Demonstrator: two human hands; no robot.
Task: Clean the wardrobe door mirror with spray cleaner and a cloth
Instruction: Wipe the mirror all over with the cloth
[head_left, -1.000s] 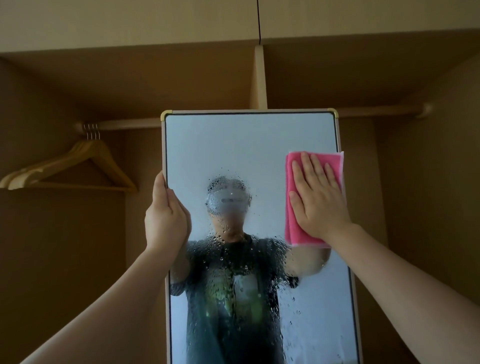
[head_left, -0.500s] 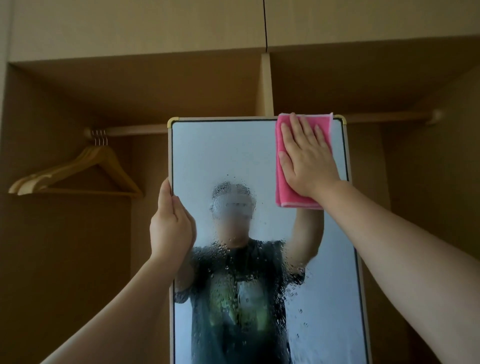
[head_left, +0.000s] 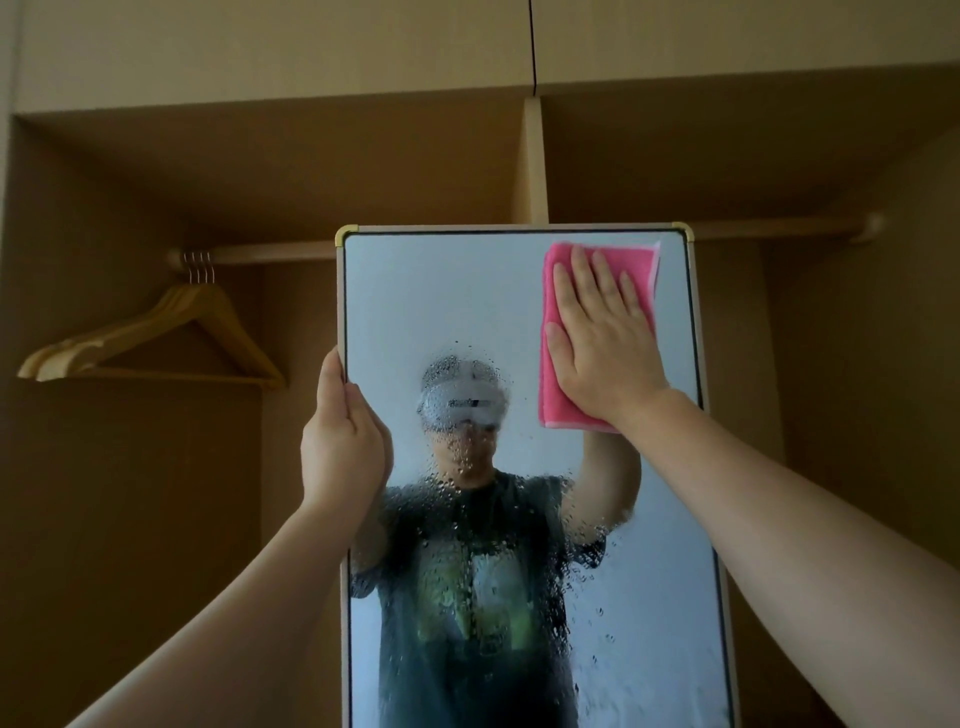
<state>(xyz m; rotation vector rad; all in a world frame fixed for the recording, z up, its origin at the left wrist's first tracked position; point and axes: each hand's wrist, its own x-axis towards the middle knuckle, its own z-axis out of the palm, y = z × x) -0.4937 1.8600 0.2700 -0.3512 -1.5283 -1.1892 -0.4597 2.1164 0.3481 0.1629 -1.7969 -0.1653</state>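
Note:
A tall framed mirror (head_left: 441, 291) stands upright in front of an open wardrobe. Spray droplets cover its middle and lower glass; the top part looks wiped. My right hand (head_left: 605, 348) lies flat with straight fingers on a folded pink cloth (head_left: 551, 395), pressing it against the glass near the top right corner. My left hand (head_left: 343, 447) grips the mirror's left frame edge about a third of the way down, thumb on the front. No spray bottle is in view.
Behind the mirror is a wooden wardrobe with a hanging rail (head_left: 260, 253). Several wooden hangers (head_left: 156, 338) hang at the left. A vertical divider (head_left: 535, 161) stands behind the mirror's top. Closed upper cabinet doors (head_left: 311, 47) run across the top.
My right hand slid the pink cloth from the mirror's right middle up to the top right corner, then slightly down. My left hand stayed gripping the left edge.

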